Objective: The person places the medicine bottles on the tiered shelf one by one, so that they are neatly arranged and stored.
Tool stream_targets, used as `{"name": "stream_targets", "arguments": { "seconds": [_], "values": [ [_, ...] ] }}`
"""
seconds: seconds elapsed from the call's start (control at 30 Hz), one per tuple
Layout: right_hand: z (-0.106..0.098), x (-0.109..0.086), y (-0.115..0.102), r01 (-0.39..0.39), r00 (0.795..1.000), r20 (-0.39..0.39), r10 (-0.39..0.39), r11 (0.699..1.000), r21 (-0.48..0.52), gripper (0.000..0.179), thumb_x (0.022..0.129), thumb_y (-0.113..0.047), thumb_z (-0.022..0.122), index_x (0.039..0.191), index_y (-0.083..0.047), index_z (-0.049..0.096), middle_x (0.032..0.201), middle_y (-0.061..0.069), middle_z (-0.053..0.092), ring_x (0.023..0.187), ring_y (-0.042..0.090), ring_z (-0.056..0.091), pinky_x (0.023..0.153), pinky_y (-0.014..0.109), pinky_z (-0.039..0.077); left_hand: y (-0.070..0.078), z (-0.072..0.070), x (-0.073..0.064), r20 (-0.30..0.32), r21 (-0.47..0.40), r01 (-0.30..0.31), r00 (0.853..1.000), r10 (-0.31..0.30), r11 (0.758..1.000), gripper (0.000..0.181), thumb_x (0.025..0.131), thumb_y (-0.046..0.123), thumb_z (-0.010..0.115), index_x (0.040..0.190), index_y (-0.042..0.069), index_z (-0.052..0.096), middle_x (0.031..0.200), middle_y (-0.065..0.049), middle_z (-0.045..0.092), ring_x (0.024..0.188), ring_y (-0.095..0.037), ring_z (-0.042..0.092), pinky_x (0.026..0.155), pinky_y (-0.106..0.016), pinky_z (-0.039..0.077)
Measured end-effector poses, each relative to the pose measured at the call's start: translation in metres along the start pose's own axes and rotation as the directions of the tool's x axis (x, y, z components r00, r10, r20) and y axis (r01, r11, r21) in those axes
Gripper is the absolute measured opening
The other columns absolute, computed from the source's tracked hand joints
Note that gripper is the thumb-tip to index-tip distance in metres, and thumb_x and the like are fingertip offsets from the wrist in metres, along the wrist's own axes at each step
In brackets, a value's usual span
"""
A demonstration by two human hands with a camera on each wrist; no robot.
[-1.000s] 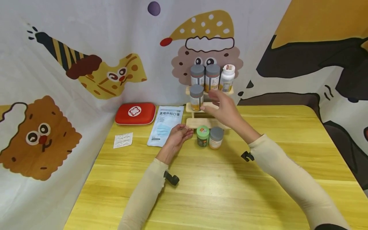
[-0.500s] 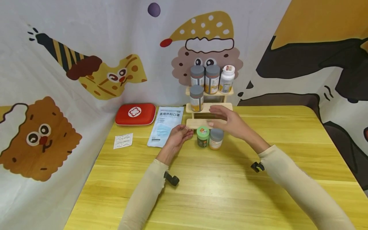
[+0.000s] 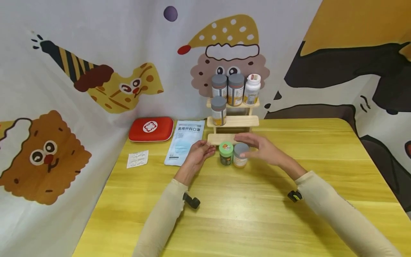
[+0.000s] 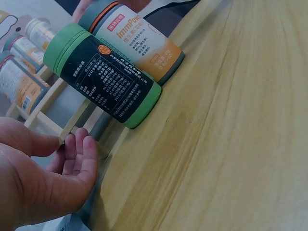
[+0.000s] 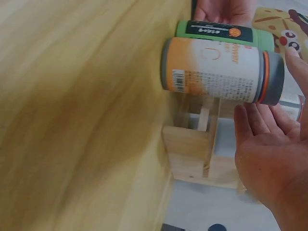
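right hand [image 3: 265, 149] spread around a grey-lidded jar [image 3: 240, 162], left hand [image 3: 196, 155] at the wooden rack [image 3: 242, 121]

the right hand is held wide, with its thumb on the near side of the grey-lidded jar and its fingers on the far side, near the lid. whether any skin touches the jar is hard to tell. the jar stands upright on the table [image 3: 224, 217], in the gap between that thumb and fingers.

the left hand pinches the near left corner of the wooden rack between thumb and fingers. just to the right of this hand stands a green-lidded jar [image 3: 226, 157], upright and close beside the other one.

beyond both hands, a second grey-lidded jar [image 3: 219, 117] sits at the left end of the middle shelf. farther up, the top shelf bears two more grey-lidded jars [image 3: 236, 94] and a white bottle [image 3: 252, 93].

just left of the left hand lies a pale blue mask packet [image 3: 184, 141]; past it are a red case [image 3: 151, 129] and a small white packet [image 3: 137, 159].
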State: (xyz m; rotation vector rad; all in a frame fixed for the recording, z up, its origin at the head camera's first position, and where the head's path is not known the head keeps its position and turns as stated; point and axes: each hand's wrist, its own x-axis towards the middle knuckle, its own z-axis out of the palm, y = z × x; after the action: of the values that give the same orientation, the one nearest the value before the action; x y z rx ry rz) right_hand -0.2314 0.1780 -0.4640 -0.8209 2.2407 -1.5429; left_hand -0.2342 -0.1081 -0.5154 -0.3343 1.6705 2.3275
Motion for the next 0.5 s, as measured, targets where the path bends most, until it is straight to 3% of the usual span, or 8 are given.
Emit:
{"name": "stream_targets", "arguments": {
  "seconds": [0.2,0.5],
  "values": [
    [0.004,-0.004,0.009,0.013,0.999,0.048,-0.014,1.0,0.008,0.071,0.093,-0.014,0.082,0.154,-0.003,0.048,0.157,0.013,0.055,0.149,0.037,0.049,0.129,0.062,0.033,-0.002,-0.005,-0.004,-0.009,-0.002,0.011,1.0,-0.011,1.0,0.007,0.109,0.004,0.053,0.116,0.002,0.052,0.102,-0.011,0.066,0.095,-0.019,0.071,0.101,-0.035,0.064],
    [0.002,-0.013,0.017,-0.016,0.999,0.038,0.014,0.997,0.07,0.065,0.094,-0.013,0.081,0.152,-0.008,0.052,0.15,0.011,0.062,0.144,0.034,0.054,0.127,0.065,0.035,0.0,0.0,-0.001,0.029,0.008,0.009,1.0,-0.009,1.0,0.006,0.11,0.005,0.053,0.115,0.004,0.051,0.102,-0.01,0.064,0.096,-0.019,0.071,0.099,-0.032,0.065]
  ]
}}
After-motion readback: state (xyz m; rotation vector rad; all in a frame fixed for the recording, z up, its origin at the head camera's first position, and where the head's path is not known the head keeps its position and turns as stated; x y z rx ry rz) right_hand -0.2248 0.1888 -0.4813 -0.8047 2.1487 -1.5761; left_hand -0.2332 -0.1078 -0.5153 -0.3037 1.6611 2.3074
